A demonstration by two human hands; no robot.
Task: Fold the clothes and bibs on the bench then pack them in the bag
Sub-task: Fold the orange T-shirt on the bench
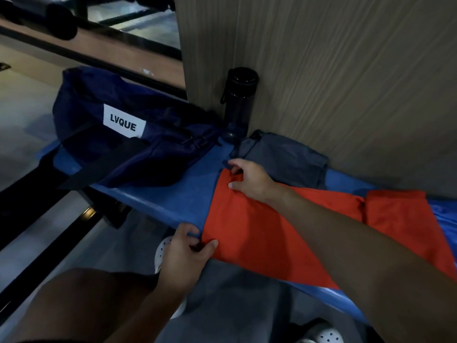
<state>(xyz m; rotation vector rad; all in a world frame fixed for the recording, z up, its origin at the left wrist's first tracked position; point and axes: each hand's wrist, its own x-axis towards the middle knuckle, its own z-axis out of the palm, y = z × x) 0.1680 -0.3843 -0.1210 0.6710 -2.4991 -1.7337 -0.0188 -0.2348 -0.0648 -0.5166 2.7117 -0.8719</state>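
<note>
Currently: left hand (183,253) pinches the 8 o'clock corner of the orange garment (259,231), and right hand (249,181) grips its 11 o'clock corner. It lies on the blue bench (173,191); navy bag (128,144) at 10 o'clock.

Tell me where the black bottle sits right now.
Head view, upper centre: the black bottle stands against the wooden panel, between the navy bag and the grey garment.

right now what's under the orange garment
The orange garment lies flat on the blue bench, and shiny blue fabric shows past its right end. Anything else beneath is covered.
</note>
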